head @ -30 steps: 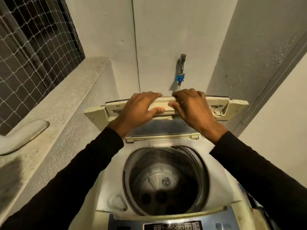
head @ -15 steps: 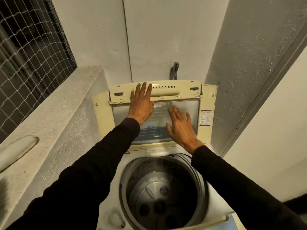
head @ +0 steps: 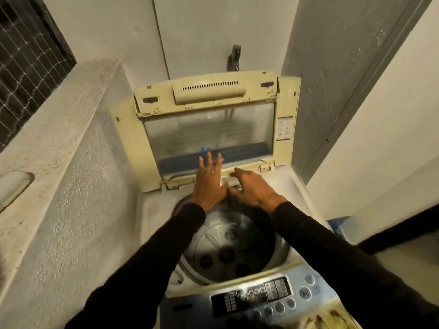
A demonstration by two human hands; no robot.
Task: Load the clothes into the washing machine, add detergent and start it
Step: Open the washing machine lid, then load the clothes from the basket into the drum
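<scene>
Washing machine (head: 237,245) fills the middle of the view, wedged between a rough wall ledge (head: 59,162) and a grey wall, with its lid (head: 206,129) now swung fully up and leaning back toward the tap (head: 234,58). A second ago both hands were gripping the half-raised lid's front edge; half a second ago they lay flat on its window. Now the left hand (head: 210,184) and right hand (head: 255,189) have slid down to the hinge line, fingers spread, grasping nothing. That suggests the opening step is done and loading can begin. The drum (head: 228,252) is bare: only its metal base and dark holes show, no clothes. No detergent is visible. Some yellowish cloth (head: 332,320) sits at the lower right edge, by the control panel (head: 273,298), which looks untouched.
</scene>
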